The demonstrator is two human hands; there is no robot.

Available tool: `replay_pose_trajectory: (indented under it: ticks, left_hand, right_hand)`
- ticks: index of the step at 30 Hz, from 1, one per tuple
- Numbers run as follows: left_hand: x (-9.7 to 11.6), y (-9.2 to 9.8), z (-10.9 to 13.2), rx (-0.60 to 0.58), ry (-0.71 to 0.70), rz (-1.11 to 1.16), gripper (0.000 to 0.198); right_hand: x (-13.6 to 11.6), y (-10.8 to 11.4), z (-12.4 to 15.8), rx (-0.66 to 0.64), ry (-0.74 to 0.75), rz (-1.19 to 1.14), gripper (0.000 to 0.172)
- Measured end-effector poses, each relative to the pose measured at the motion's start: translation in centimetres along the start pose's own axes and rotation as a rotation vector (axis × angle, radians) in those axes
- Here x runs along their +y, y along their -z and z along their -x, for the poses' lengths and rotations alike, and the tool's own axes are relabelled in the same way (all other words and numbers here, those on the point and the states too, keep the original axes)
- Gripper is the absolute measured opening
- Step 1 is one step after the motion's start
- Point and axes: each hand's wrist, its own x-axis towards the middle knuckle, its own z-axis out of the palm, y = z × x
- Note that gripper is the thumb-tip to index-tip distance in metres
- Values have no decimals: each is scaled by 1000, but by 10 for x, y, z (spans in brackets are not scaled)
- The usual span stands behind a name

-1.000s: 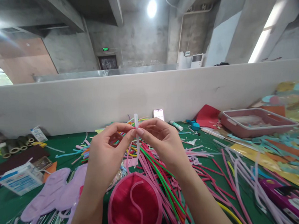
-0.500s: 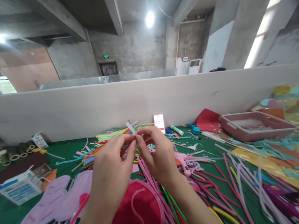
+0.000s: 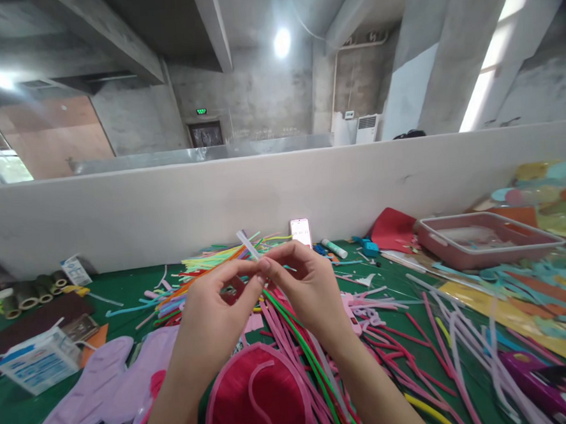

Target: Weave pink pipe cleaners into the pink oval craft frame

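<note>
My left hand [image 3: 215, 312] and my right hand [image 3: 312, 300] meet in the middle of the view, above the heap on the table. Both are closed in a pinch, thumbs and forefingers together on a pale white pipe cleaner [image 3: 247, 243]. Its upper end sticks out up and to the left; the gripped part is hidden by the fingertips. Under my hands lies a round red piece [image 3: 232, 400] with a pink fuzzy rim and a pink curved line on it. Green pipe cleaners [image 3: 315, 357] and pink ones [image 3: 278, 334] run beneath my right wrist.
Purple wing-like shapes [image 3: 106, 383] and a blue-white box [image 3: 40, 361] lie at left. A phone [image 3: 301, 232] leans on the white partition [image 3: 206, 204]. At right are a pink tray [image 3: 487, 257], a purple tool [image 3: 537, 382] and loose pipe cleaners [image 3: 457, 348].
Both hands have shifted slightly right and down, still pinching the pale pipe cleaner. My right thumb now lies further over it. More of the green pipe cleaners shows below.
</note>
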Motion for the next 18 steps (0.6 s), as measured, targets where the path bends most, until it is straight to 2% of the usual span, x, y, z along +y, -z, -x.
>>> replay_pose_trajectory:
  ticks: [6,9,12,15,18]
  left_hand:
    - [-1,-3,-3,-21,77,150,21]
    - [-2,-2,-4,-8,99,246,19]
    - [-1,3,-4,-56,70,275,15]
    - [-1,8,-2,-112,31,261,9]
    - [-1,11,0,-115,-1,243,5]
  right_hand:
    - [-2,2,-1,-2,-93,-95,22]
    - [-4,4,-1,-98,-207,-220,30]
    - [-6,7,-2,-169,-321,-328,27]
    - [-7,11,-1,-271,-441,-363,31]
    - [-6,16,0,-393,-481,-339,33]
